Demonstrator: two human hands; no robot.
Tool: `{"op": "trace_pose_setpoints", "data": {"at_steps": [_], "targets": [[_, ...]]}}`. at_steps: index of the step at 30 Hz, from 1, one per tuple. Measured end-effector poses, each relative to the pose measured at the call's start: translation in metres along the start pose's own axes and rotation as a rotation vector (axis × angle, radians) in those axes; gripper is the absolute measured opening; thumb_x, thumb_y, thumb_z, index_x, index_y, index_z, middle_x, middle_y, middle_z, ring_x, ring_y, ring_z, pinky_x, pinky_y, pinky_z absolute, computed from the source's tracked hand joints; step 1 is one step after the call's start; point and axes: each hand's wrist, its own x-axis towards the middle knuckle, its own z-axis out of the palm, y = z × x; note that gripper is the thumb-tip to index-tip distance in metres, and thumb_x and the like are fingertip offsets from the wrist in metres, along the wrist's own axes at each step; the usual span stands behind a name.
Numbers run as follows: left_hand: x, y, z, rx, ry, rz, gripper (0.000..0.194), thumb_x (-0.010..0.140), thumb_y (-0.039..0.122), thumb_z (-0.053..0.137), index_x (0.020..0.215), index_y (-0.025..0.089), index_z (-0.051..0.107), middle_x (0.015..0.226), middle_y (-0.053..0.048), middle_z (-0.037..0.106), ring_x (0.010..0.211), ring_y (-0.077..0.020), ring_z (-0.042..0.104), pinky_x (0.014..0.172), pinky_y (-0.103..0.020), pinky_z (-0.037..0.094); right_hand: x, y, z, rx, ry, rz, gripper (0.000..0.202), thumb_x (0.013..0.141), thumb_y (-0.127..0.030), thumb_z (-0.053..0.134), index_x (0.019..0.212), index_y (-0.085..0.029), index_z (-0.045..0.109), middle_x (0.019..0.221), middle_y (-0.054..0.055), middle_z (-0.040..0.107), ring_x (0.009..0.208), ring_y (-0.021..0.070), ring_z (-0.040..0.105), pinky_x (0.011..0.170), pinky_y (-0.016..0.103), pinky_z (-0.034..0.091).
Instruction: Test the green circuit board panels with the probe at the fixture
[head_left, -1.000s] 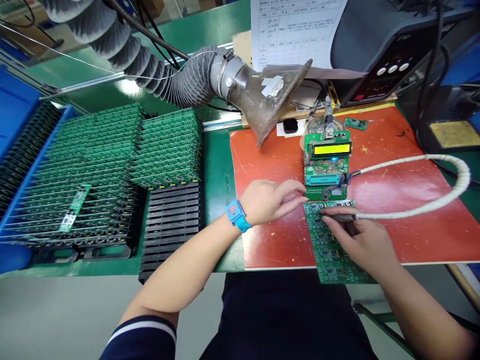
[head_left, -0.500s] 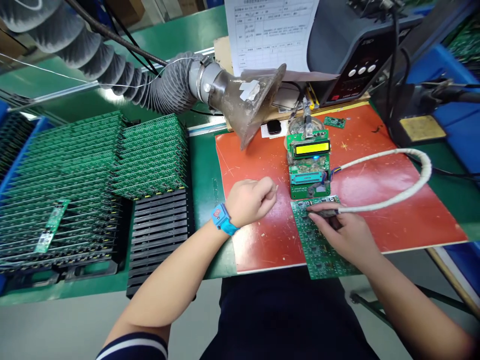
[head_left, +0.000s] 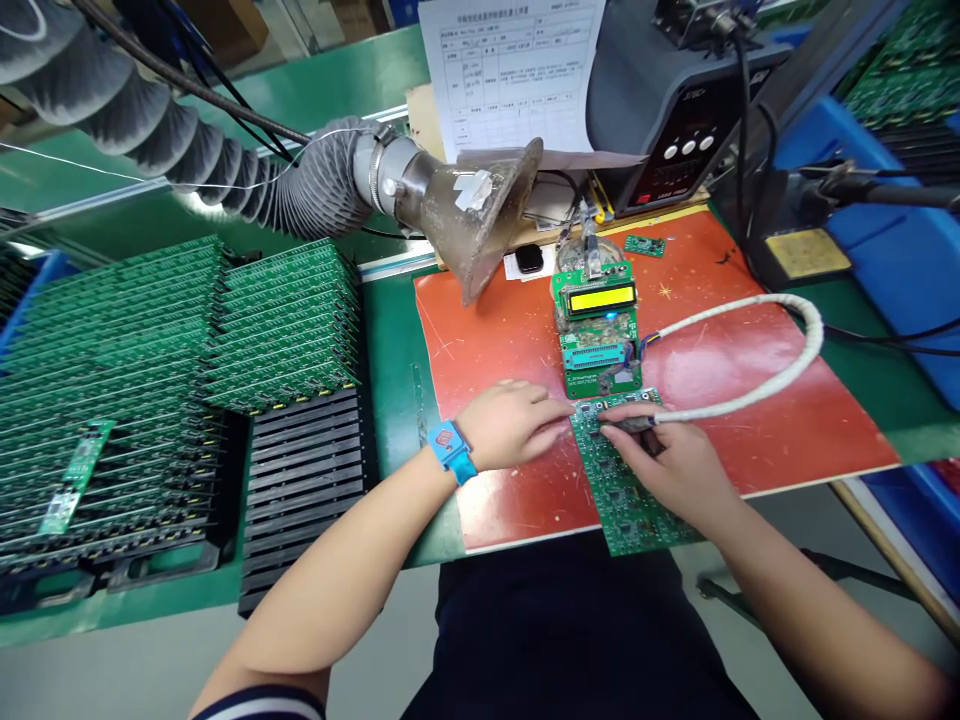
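Observation:
My right hand pinches a dark programming probe at the end of a white-wrapped cable. The probe's tip is over the upper part of a green circuit board panel lying on the red mat. My left hand, with a blue watch-like band on its wrist, has its fingers stretched out to the panel's upper left edge; whether they touch it I cannot tell. Just beyond the panel sits a programmer board with a lit yellow display and a blue light. The cable runs from its right side.
Racks of upright green boards stand at left, one small board lying across them. A fume hood on a grey hose hangs over the mat. Behind are a soldering station and a paper sheet. Blue bins stand at right.
My left hand has gone from a loose fist to stretched fingers and moved right, up to the panel's edge. My right hand keeps the probe at about the same spot. The view has shifted slightly.

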Motion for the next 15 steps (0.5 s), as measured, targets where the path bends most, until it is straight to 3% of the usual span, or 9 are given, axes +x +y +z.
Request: {"op": "trace_pose_setpoints", "data": {"at_steps": [7,15], "targets": [[0.0011,0.0053,0.011,0.019,-0.141,0.013,0.037,0.093,0.049,0.046,0.117,0.024,0.06,0.084,-0.004,0.067,0.076,-0.0188,0.065,0.067,-0.029,0.048,0.0005,-0.0011,0.0003,0.008,0.004,-0.019,0.011,0.088,-0.031,0.058,0.095,-0.022,0.062,0.089,0.002,0.069,0.069,0.0159,0.063,0.062,0.026,0.05],[0.0006,0.0085,0.0085,0.02,-0.172,-0.038,0.037,0.095,0.05,0.043,0.117,0.025,0.059,0.088,-0.003,0.071,0.076,-0.0183,0.068,0.063,-0.026,0.046,0.0002,0.0012,0.0017,0.004,0.006,-0.021,0.014,0.088,-0.033,0.058,0.096,-0.022,0.063,0.089,0.002,0.069,0.067,0.0162,0.063,0.061,0.027,0.05]]}}
